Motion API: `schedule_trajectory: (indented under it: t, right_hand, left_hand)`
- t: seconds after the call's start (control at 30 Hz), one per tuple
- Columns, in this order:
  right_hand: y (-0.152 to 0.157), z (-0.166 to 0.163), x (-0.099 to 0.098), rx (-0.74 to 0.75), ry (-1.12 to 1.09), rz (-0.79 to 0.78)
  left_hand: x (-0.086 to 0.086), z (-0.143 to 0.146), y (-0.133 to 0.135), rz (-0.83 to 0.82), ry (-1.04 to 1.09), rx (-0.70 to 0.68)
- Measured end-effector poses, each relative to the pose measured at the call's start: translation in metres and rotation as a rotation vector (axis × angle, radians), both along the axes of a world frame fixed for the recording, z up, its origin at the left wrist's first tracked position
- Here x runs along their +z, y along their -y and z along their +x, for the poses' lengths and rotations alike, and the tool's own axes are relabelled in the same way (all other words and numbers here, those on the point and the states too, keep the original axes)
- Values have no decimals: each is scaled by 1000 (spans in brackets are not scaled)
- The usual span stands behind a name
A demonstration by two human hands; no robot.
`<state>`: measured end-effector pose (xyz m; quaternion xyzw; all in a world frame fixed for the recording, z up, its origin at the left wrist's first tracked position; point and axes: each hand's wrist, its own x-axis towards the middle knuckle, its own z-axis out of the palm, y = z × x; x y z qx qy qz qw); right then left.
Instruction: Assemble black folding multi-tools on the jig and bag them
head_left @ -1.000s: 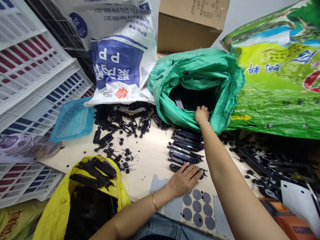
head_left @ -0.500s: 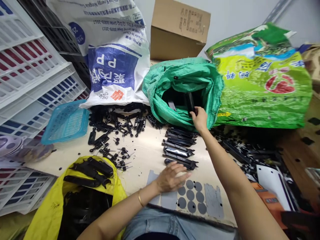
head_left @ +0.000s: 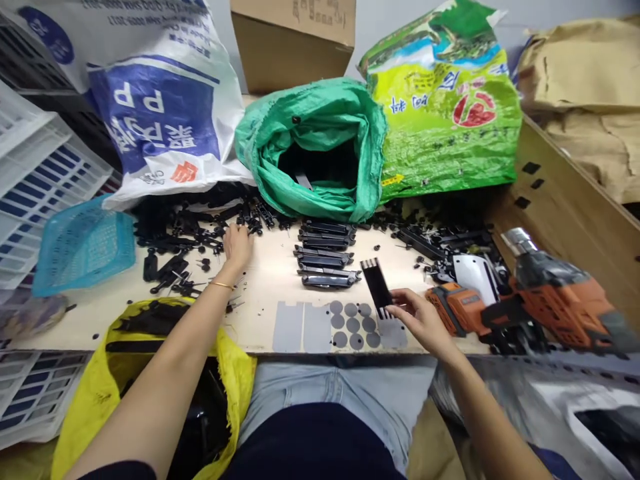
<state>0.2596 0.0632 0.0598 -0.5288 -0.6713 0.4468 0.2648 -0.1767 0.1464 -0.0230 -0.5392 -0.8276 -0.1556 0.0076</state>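
Observation:
My right hand is closed on one end of a flat black rectangular plate with pale stripes at both ends. It holds the plate tilted above the bench's front part. My left hand reaches to the heap of small black plastic parts; its fingers are curled down among them, and the fingertips are hidden. Between the hands, several long black plastic pieces with forked ends lie in a row. Grey discs and grey rectangular patches lie along the bench's near edge.
A green woven sack gapes behind the row, between a white sack and a printed green bag. Left are a blue basket and a yellow sack of black parts. An orange power tool lies right.
My right hand has come out of the green sack with the black plate and moved toward the near edge. My left hand has gone from the row to the small parts heap. The view has shifted right.

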Motion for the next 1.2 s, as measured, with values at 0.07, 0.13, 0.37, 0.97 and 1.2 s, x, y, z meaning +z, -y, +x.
schedule_trajectory:
  t: [0.07, 0.13, 0.37, 0.97, 1.2]
  right_hand:
    - [11, -3, -17, -81, -204, -99]
    - [19, -12, -36, -161, -372, -155]
    - [27, -39, -83, -421, -705, -156]
    - [27, -55, -66, 164, 495, 258]
    - [41, -82, -69, 41, 348, 204]
  left_hand:
    - [8, 3, 7, 32, 3, -7]
    - [19, 13, 23, 61, 35, -72]
    - [18, 105, 126, -34, 307, -542]
    - [-13, 171, 148, 172, 483, -483]
    - [-15, 184, 148, 201, 525, -493]
